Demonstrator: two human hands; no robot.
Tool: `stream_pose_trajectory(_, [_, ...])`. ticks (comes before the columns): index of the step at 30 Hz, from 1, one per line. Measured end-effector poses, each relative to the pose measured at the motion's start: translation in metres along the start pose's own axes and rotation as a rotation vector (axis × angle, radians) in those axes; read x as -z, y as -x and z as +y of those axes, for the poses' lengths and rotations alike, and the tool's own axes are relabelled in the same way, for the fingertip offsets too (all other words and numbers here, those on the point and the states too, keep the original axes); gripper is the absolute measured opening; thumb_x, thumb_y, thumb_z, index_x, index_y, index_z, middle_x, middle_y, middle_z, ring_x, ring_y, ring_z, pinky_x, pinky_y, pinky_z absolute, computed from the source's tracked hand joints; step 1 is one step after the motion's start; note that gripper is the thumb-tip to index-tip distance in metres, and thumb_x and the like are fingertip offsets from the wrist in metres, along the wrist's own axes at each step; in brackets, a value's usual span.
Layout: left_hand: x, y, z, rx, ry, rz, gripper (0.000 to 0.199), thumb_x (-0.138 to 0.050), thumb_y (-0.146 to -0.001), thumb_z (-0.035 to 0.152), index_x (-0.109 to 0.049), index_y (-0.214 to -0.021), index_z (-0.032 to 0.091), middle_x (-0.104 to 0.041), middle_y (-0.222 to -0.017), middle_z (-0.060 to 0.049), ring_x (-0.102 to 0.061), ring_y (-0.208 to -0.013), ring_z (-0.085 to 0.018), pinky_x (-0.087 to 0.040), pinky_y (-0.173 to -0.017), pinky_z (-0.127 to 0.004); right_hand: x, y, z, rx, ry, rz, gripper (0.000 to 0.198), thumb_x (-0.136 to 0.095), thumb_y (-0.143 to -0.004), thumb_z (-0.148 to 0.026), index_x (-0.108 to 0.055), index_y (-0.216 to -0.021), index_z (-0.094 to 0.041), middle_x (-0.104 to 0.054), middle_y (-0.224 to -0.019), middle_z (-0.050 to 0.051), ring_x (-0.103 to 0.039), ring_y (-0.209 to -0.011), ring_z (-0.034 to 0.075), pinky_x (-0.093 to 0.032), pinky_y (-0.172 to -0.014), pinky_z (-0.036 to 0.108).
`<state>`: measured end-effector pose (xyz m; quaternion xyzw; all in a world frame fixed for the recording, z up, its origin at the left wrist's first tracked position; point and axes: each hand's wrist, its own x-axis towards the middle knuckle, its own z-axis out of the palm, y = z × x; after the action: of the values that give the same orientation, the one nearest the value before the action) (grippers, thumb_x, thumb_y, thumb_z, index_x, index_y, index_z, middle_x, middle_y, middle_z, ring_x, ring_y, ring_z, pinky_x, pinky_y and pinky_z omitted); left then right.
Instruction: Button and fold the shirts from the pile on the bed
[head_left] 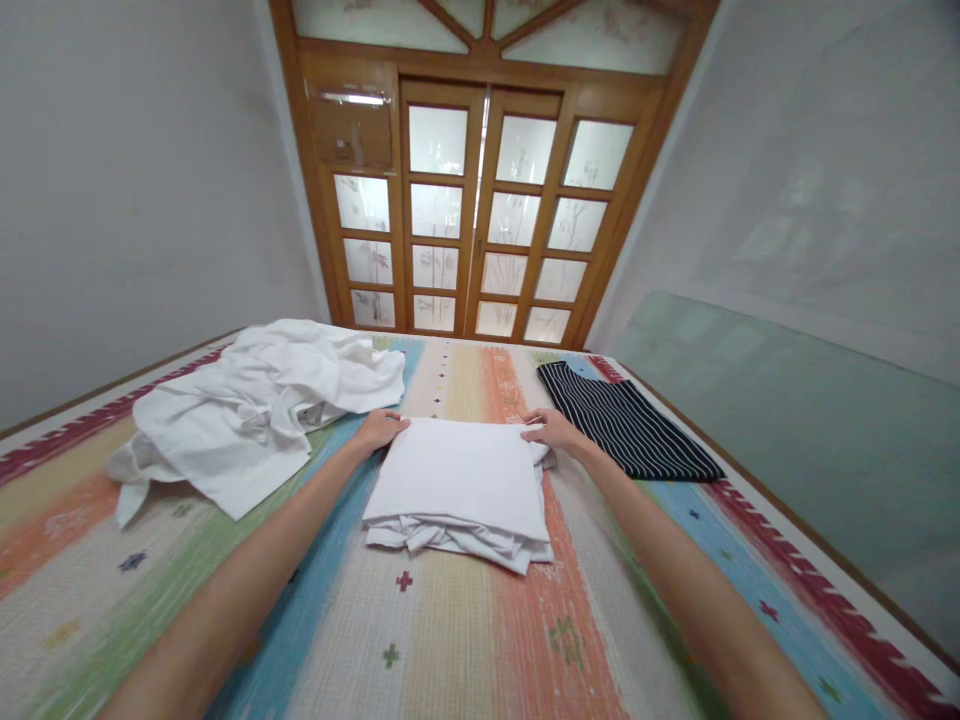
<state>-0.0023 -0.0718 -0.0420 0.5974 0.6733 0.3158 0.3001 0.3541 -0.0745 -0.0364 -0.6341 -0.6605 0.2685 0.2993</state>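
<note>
A white garment (461, 475), folded into a rough rectangle, lies in front of me on the striped cloth. Its near edge shows several uneven, crumpled layers under a smooth top panel. At its far left corner my left hand (382, 430) pinches the fabric between thumb and fingers. My right hand (553, 430) grips the far right corner in the same way, with a bit of loose white fabric beneath it. Exactly what kind of garment it is cannot be made out.
A crumpled heap of white cloth (270, 390) lies to the left. On the right rests a folded black garment with white stripes (626, 420). The colourful striped cloth (450, 640) covers the surface. Beyond it stand wooden doors with glass panes (480, 210), with walls on both sides.
</note>
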Motion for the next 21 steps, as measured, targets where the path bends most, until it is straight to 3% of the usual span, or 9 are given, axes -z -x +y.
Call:
stream_pose_trajectory(4, [0.008,0.012,-0.002,-0.294,-0.242,0.073,0.026,-0.065,-0.074,0.027,-0.064,-0.097,0.015,-0.069,-0.090,-0.006,-0.063,-0.082,-0.021,-0.048,-0.081,-0.032,-0.002,0.026,-0.015,0.384,0.199,0.191,0.025,-0.073,-0.071,-0.026,-0.067,-0.095,-0.019,-0.068,-0.104,0.009,-0.061,-0.105,0.026,-0.045,-0.096,0.043])
stream_pose_trajectory(7, [0.012,0.043,0.000,-0.568,-0.269,-0.008,0.033,-0.060,-0.083,0.037,-0.061,-0.108,0.016,-0.067,-0.106,-0.010,-0.063,-0.095,-0.022,-0.049,-0.089,-0.037,-0.016,0.072,-0.039,0.646,0.216,0.012,0.030,-0.065,-0.084,-0.038,-0.064,-0.107,-0.019,-0.067,-0.114,0.010,-0.060,-0.109,0.024,-0.045,-0.098,0.041])
stream_pose_trajectory(9, [0.012,0.070,0.001,-0.754,-0.279,-0.192,0.038,-0.059,-0.086,0.047,-0.061,-0.112,0.018,-0.066,-0.113,-0.009,-0.061,-0.105,-0.023,-0.048,-0.095,-0.038,-0.030,0.105,-0.052,0.755,0.287,-0.119,0.044,-0.066,-0.084,-0.045,-0.061,-0.117,-0.018,-0.065,-0.121,0.012,-0.059,-0.113,0.025,-0.046,-0.098,0.040])
stream_pose_trajectory(12, [0.011,0.106,-0.002,-0.947,-0.337,-0.342,0.050,-0.064,-0.084,0.051,-0.059,-0.123,0.021,-0.062,-0.127,-0.010,-0.056,-0.119,-0.025,-0.045,-0.103,-0.041,-0.049,0.139,-0.062,0.809,0.491,-0.245,0.043,-0.064,-0.085,-0.041,-0.059,-0.120,-0.016,-0.064,-0.122,0.015,-0.059,-0.113,0.026,-0.047,-0.095,0.040])
stream_pose_trajectory(17, [0.000,0.131,-0.013,-1.022,-0.435,-0.241,0.037,-0.057,-0.091,0.034,-0.058,-0.126,0.021,-0.061,-0.131,-0.011,-0.055,-0.123,-0.025,-0.046,-0.105,-0.044,-0.063,0.150,-0.063,0.781,0.752,-0.238,0.026,-0.049,-0.090,-0.011,-0.058,-0.114,-0.013,-0.066,-0.116,0.015,-0.063,-0.105,0.023,-0.051,-0.088,0.035])
stream_pose_trajectory(21, [-0.010,0.137,-0.016,-1.081,-0.513,-0.184,0.042,-0.054,-0.088,0.020,-0.053,-0.131,0.018,-0.061,-0.133,-0.011,-0.055,-0.125,-0.024,-0.045,-0.108,-0.044,-0.061,0.154,-0.068,0.836,0.863,-0.225,0.020,-0.048,-0.091,-0.006,-0.059,-0.106,-0.012,-0.068,-0.110,0.015,-0.066,-0.100,0.023,-0.055,-0.083,0.033])
